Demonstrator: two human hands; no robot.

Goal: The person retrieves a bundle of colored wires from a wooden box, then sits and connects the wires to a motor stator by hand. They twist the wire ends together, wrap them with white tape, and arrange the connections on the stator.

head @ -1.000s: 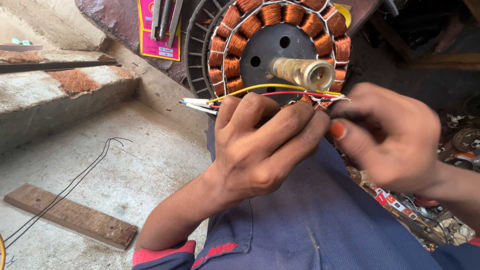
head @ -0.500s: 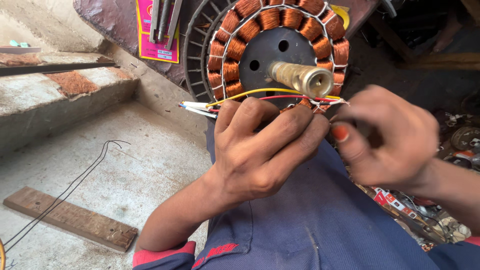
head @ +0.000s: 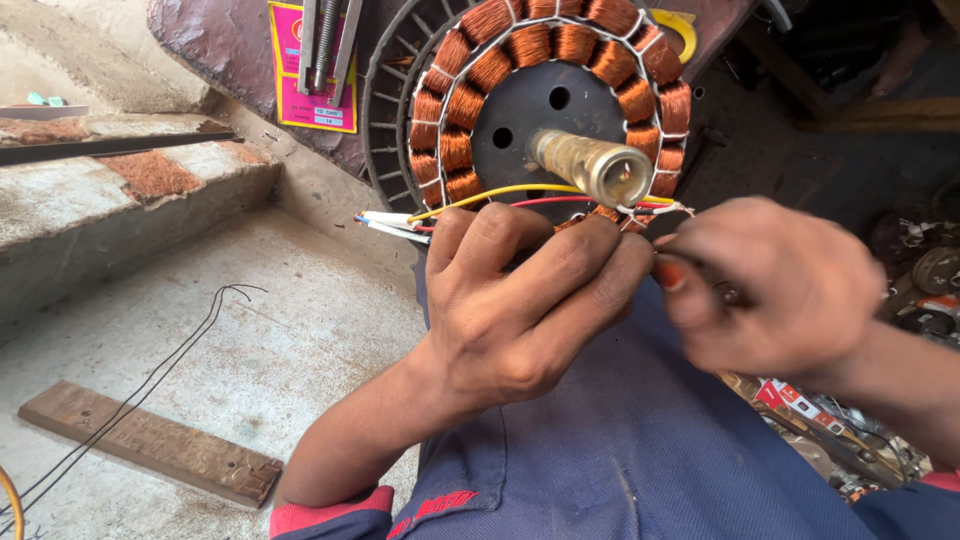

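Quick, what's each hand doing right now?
Left hand: closed, fingers gripping the motor stator at its lower edge.
Right hand: closed, pinching something small; cannot be told what.

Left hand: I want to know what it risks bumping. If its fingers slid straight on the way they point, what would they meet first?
The left hand points right; its fingertips would first meet the right hand, almost touching already, though depth is unclear.

head cam | looks steeply down | close over lap and floor (head: 250,330)
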